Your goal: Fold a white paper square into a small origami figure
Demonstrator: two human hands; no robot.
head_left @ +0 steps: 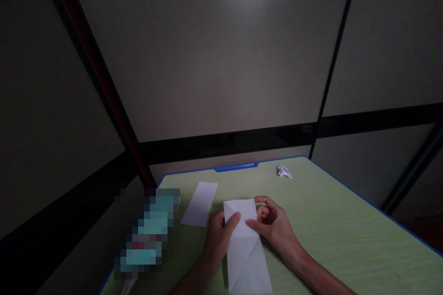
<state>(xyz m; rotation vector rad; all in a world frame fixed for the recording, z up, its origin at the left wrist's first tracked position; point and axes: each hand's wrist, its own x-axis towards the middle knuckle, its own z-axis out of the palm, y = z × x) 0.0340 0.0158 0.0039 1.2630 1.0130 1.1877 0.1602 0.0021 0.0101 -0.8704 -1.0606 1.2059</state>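
A long white sheet of paper with crease lines lies on the green table in front of me. My left hand grips its left edge, thumb on top of the sheet. My right hand pinches the paper near its upper right corner, fingers curled around the edge. The far end of the sheet is lifted slightly between both hands.
A second white paper strip lies flat to the left. A small crumpled or folded paper piece sits near the table's far edge. A blurred teal object is at the left. The table has a blue rim; walls stand behind.
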